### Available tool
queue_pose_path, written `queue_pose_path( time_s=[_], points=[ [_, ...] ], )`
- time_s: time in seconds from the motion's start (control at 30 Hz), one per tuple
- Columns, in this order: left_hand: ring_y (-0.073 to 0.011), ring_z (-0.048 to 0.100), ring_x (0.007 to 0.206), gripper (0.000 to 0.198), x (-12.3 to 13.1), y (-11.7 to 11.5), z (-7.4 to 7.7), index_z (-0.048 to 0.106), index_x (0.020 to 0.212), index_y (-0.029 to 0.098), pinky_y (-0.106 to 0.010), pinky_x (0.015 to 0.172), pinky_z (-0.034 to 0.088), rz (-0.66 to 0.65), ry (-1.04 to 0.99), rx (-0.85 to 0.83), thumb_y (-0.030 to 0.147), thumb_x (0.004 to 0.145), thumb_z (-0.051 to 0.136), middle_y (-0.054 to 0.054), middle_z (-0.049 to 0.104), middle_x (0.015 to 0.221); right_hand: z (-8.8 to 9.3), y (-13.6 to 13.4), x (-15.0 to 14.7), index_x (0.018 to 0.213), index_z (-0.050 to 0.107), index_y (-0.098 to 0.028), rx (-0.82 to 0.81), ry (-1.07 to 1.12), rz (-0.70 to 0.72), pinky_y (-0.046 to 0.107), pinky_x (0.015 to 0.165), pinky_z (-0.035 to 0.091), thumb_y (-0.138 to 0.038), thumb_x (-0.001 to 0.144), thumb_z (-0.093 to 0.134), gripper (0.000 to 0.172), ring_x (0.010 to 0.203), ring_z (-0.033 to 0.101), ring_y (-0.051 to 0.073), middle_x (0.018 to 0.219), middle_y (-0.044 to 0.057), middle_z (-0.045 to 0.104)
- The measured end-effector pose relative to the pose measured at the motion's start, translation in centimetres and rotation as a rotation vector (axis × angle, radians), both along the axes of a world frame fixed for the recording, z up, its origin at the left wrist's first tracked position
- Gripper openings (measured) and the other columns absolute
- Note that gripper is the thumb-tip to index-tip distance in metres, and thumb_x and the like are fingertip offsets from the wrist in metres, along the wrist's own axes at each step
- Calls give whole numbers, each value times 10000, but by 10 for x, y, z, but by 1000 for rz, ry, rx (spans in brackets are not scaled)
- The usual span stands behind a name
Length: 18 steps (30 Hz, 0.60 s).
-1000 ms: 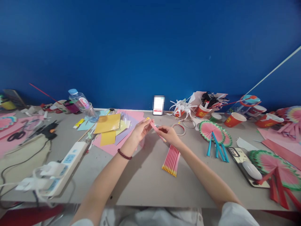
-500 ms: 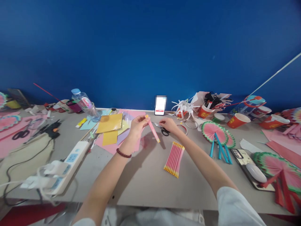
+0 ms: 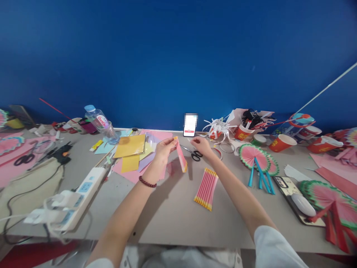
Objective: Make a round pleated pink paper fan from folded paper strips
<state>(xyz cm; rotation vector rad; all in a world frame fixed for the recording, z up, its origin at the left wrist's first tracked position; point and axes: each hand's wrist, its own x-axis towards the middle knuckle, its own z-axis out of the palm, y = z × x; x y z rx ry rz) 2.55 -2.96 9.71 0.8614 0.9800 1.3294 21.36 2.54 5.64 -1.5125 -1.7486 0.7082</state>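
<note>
My left hand (image 3: 165, 148) pinches the top end of a pleated pink paper strip (image 3: 181, 157) with yellow ends; the strip hangs down slantwise, its folds slightly spread. To its right, my right hand (image 3: 200, 145) has thumb and fingers pressed together above the table. A tiny pale bit shows at its fingertips, too small to name. Scissors (image 3: 196, 155) with black handles lie just below that hand, blades pointing left. Nearer to me, a second pleated pink paper (image 3: 206, 189) with yellow edges rests on the table, partly fanned.
Yellow paper sheets (image 3: 129, 146) and a bottle (image 3: 102, 124) are at the left, beyond a power strip (image 3: 85, 193). A phone (image 3: 190, 124) stands against the blue wall. Rolls of tape (image 3: 227, 147), paper cups (image 3: 283, 143) and pink paper fans (image 3: 253, 156) lie rightward.
The pink strip in my left hand has turned and its folds have opened a little. My right hand has shifted slightly, with the pale bit now showing at its fingertips.
</note>
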Motion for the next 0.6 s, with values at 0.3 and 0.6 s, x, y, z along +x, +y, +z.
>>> queue_pose_path(
  time_s=[0.3, 0.6],
  points=[
    [-180, 645, 804, 193, 5, -3, 3, 722, 754, 137, -391, 893, 475, -20, 15, 41, 265, 613, 752, -64, 696, 801, 53, -63, -21, 675, 596, -182, -265, 891, 255, 225, 593, 390, -380, 657, 730, 241, 569, 488, 85, 580, -40, 537],
    [-164, 644, 753, 209, 18, -13, 11, 728, 747, 136, -383, 874, 484, -51, 18, 55, 264, 590, 779, -47, 697, 755, 46, -70, -32, 658, 619, -173, -154, 777, 121, 233, 536, 389, -421, 668, 720, 268, 531, 491, 94, 559, -21, 563]
  ],
)
